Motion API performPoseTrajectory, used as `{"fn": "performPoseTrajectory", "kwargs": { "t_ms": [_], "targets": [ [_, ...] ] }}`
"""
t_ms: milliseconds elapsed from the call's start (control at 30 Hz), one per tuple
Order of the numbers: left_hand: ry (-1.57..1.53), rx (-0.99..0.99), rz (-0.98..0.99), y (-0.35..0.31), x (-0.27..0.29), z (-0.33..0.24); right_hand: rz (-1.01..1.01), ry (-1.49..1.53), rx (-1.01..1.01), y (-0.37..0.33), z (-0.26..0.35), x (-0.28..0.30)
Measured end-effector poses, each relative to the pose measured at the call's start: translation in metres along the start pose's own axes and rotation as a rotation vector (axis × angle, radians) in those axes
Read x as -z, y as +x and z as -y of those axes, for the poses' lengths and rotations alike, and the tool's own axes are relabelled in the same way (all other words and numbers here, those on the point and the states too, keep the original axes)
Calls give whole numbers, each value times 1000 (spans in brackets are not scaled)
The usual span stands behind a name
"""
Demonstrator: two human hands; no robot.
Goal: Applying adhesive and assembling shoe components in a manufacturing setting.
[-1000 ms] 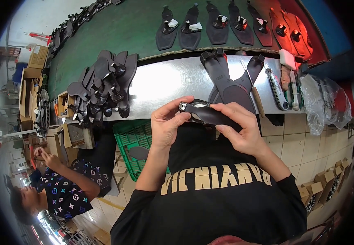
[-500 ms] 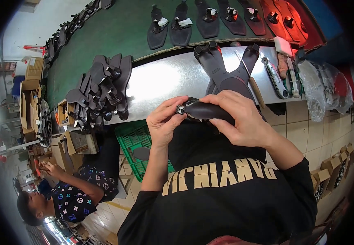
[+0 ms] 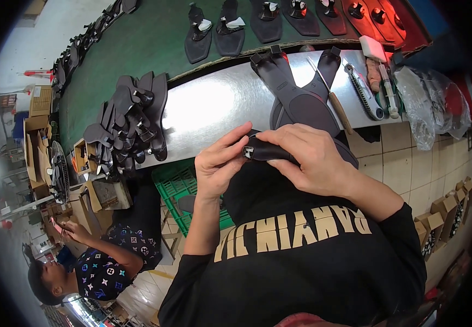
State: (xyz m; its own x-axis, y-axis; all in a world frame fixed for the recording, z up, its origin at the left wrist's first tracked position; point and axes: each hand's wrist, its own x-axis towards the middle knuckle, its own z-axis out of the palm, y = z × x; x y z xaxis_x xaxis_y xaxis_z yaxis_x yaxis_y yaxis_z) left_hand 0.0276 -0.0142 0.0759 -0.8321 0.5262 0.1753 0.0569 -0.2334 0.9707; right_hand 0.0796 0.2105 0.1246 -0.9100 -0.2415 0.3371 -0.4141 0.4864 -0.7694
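Both my hands are around a dark shoe sole (image 3: 267, 151) with a heel, held over the bench's near edge. Its squarish end, with a pale, ragged inside, points left. My right hand (image 3: 312, 158) grips the body of the sole, thumb below and fingers on top. At the heel end, my left hand (image 3: 218, 168) closes its fingertips and thumb on it; what lies behind those fingers is hidden. Just beyond my right hand, several black soles with heels (image 3: 306, 106) lie crossed on the metal strip.
A pile of heeled soles (image 3: 132, 120) covers the left of the bench. A wooden-handled tool (image 3: 338, 109), a utility knife (image 3: 364, 92) and a syringe (image 3: 389, 95) lie right. Sandals (image 3: 229, 41) line the green surface (image 3: 105, 60). Below is a green crate (image 3: 173, 188); a co-worker (image 3: 105, 261) sits left.
The heel end of the sole has turned slightly toward me, and my left fingers have shifted and lifted along it. The co-worker's hand has moved, now showing a pink-edged phone.
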Motion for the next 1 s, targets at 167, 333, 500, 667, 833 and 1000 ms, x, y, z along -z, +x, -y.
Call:
{"fn": "performPoseTrajectory", "kwargs": {
  "t_ms": [167,333,500,667,833,1000],
  "targets": [
    [-72,233,-113,3,-20,-7,-50,15,-33,-3,-13,-9],
    [-76,299,-132,0,-22,3,8,127,-201,-8,-17,-14],
    [-95,358,-196,2,-29,3,-33,-39,-25,-7,-21,-20],
    [-141,372,-235,3,-25,5,60,-91,20,-6,-23,-17],
    [-135,381,-252,6,-22,4,143,108,-86,-6,-23,-11],
    [-61,315,-271,9,-31,0,62,134,-168,-10,-24,-21]
  ]
}}
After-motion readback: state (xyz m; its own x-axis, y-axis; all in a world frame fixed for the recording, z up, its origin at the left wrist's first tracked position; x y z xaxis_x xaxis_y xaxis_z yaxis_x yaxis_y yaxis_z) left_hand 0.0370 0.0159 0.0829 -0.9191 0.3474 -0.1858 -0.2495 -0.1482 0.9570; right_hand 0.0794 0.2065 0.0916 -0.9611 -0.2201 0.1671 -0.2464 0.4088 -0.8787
